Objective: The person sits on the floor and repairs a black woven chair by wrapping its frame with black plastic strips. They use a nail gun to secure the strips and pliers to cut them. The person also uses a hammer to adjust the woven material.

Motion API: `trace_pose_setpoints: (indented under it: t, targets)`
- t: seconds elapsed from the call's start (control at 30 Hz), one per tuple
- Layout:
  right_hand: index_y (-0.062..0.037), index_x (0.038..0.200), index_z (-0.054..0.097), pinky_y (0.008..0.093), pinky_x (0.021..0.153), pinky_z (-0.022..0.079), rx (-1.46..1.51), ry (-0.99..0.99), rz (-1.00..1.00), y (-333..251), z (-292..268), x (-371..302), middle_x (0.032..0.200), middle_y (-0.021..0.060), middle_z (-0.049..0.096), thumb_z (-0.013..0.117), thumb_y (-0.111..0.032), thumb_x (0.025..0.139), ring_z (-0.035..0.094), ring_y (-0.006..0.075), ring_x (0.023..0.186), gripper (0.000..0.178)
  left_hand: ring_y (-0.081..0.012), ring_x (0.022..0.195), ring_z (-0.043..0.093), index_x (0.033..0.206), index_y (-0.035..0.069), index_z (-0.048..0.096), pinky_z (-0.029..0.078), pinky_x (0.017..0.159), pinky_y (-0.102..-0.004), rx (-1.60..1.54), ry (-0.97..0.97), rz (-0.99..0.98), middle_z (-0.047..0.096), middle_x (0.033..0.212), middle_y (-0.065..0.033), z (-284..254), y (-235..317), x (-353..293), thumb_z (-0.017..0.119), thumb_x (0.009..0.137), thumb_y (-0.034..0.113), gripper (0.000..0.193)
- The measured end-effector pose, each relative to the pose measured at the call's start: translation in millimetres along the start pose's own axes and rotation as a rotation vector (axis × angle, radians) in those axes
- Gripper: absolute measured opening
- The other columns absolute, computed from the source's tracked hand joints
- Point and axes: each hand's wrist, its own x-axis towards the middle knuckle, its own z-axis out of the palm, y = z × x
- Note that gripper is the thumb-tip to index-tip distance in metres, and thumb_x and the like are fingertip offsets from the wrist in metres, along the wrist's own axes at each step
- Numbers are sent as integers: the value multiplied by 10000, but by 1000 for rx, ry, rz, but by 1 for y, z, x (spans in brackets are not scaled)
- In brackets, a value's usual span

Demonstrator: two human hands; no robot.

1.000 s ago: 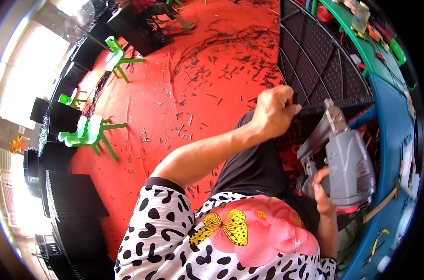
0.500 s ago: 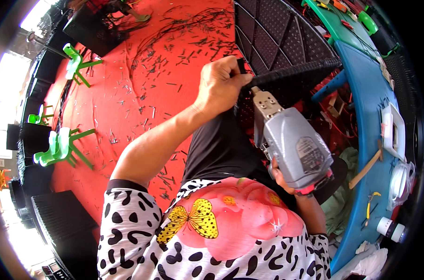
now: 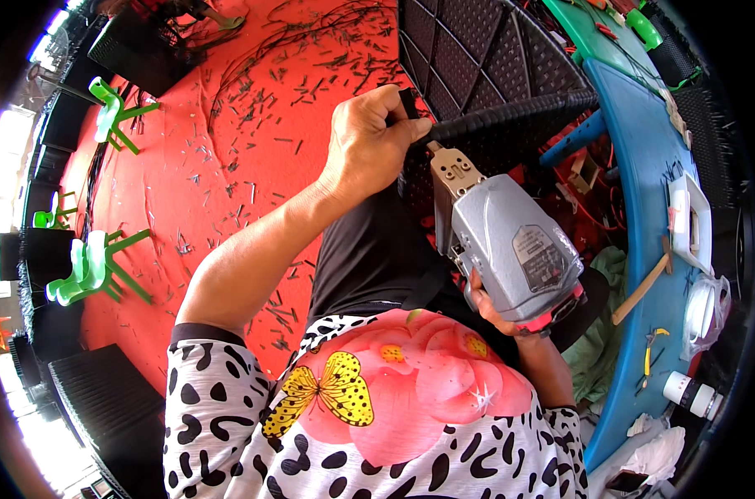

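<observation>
A black woven wicker piece point(image 3: 485, 58) with crossed strands on its side stands in front of me at the upper right. My left hand point(image 3: 362, 141) is closed at its near left corner, pinching a short black strip point(image 3: 408, 104) that sticks up past the fingers. Below that corner, a grey nail gun point(image 3: 514, 245) points its narrow metal nose up at the wicker edge, close to my left fingertips. Whether the nose touches the edge, I cannot tell. My right hand point(image 3: 487, 301) wraps around the gun's handle, mostly hidden under the grey body.
Many short black offcuts lie on the red floor point(image 3: 186, 291). Green chairs point(image 3: 90, 270) stand along the left. At the right, a blue table point(image 3: 635, 158) carries a hammer point(image 3: 643, 287), a white tray point(image 3: 691, 224), yellow-handled cutters point(image 3: 650, 353) and a white roll point(image 3: 692, 394).
The whole view has shifted slightly, so everything sits a little further left. Both hands, the nail gun and the wicker corner keep nearly the same places relative to each other.
</observation>
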Motion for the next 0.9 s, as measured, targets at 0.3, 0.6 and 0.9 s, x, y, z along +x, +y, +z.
trace_pose_setpoints:
  t: [0.3,0.6,0.9]
  targets:
    - [-92,1030,643,410,754,538,-34,104,40,0,1,4,909,109,663,445,-286,877,650,272,803,316,-140,447,471,610,8,497,386,446,-295,-23,-2,-1,515,508,-75,0,-1,0,712,690,74,239]
    - [-153,1134,603,459,796,519,345,185,106,-6,16,-19,1010,159,628,534,-284,841,643,327,855,328,-145,436,458,609,9,495,377,439,-302,2,1,3,501,498,-74,0,0,-1,708,691,86,240]
    - [-157,918,618,512,823,492,339,87,166,-3,1,-4,979,171,642,599,-216,786,638,357,833,146,-159,448,468,605,15,494,384,451,-306,18,16,-3,494,502,-76,0,1,-1,709,681,81,237]
